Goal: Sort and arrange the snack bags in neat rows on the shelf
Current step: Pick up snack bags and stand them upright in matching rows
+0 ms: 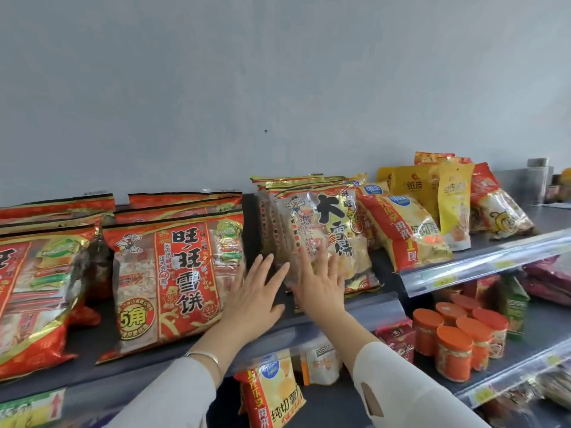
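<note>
A dark top shelf (309, 316) carries rows of snack bags. At the middle left stand big red rice-cracker bags (173, 273), stacked front to back. To their right stands a row of gold-and-clear rice-cracker bags (321, 223). My left hand (251, 291) is flat with its fingers spread, resting against the right edge of the front red bag. My right hand (318, 282) presses its open palm on the lower front of the front gold bag. Neither hand holds anything.
More red bags (40, 288) fill the far left. Yellow-red chip bags (408, 233) and yellow pouches (454, 202) stand to the right. Orange-lidded jars (454, 344) and another chip bag (272, 393) sit on the lower shelves. A grey wall is behind.
</note>
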The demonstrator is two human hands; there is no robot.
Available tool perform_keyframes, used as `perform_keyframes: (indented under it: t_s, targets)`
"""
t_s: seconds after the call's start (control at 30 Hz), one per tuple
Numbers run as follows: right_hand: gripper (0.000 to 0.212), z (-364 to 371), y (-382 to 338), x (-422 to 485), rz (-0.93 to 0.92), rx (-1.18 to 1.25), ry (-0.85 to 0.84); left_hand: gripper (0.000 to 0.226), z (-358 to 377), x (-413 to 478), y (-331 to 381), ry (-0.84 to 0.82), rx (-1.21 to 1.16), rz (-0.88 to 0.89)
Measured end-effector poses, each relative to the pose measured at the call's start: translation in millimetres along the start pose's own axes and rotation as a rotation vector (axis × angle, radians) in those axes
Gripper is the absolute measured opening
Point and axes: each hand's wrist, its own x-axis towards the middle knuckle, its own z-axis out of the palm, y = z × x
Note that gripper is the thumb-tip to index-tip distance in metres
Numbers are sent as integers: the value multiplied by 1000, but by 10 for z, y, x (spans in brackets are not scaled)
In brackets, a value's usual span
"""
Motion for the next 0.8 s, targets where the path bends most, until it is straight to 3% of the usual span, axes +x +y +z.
perform_keyframes:
  t_s: [0.13, 0.27, 0.4, 0.63, 0.8]
  targets:
    - [83, 50, 77, 147, -49, -19, -79, 70, 45, 222, 155, 56, -62, 73]
    - [57, -134, 265, 136, -65, -11, 88, 60, 20, 486, 205, 245, -300, 103]
    - [46, -394, 575, 162, 23, -5, 204, 49, -21, 772, 383, 344, -469, 165]
    - [49, -653, 1218, 89, 230, -23, 311, 55, 77, 1173, 1021, 289, -680, 277]
    - [46, -853, 1696, 128, 237, -23, 396, 54, 113, 1430, 1521, 276, -732, 360]
